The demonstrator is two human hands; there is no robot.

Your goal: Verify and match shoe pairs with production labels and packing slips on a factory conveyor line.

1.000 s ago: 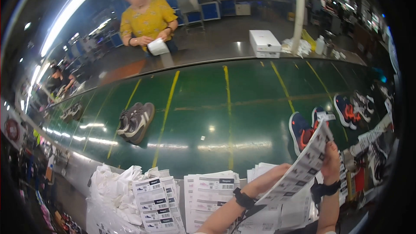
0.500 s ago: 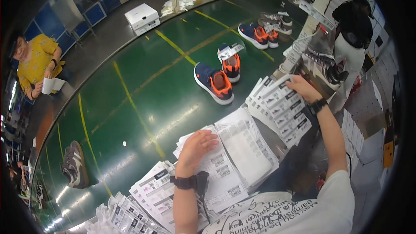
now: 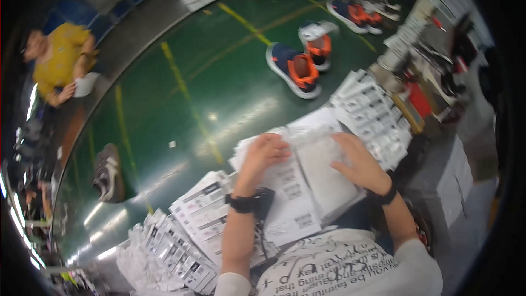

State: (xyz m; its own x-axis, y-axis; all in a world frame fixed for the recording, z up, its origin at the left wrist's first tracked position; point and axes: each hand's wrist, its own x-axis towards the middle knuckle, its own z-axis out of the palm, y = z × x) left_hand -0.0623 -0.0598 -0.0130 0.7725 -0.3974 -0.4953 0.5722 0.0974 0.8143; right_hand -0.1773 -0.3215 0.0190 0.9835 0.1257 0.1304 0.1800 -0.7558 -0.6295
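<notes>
In the head view, the left hand (image 3: 267, 156) rests on barcode-label sheets (image 3: 290, 200) beside the green conveyor belt's (image 3: 159, 148) near edge; whether it pinches any, I cannot tell. The right hand (image 3: 361, 161), thumb and fingers apart, touches the whitish sheet stack (image 3: 323, 172). Sheets look light, bendy, slippery; a corner grips best.

This is a shoe factory floor: a long green belt (image 3: 150, 137) bears sneakers (image 3: 285, 66), printed label sheets (image 3: 372, 118) line its edge, and a worker (image 3: 63, 60) stands opposite.
</notes>
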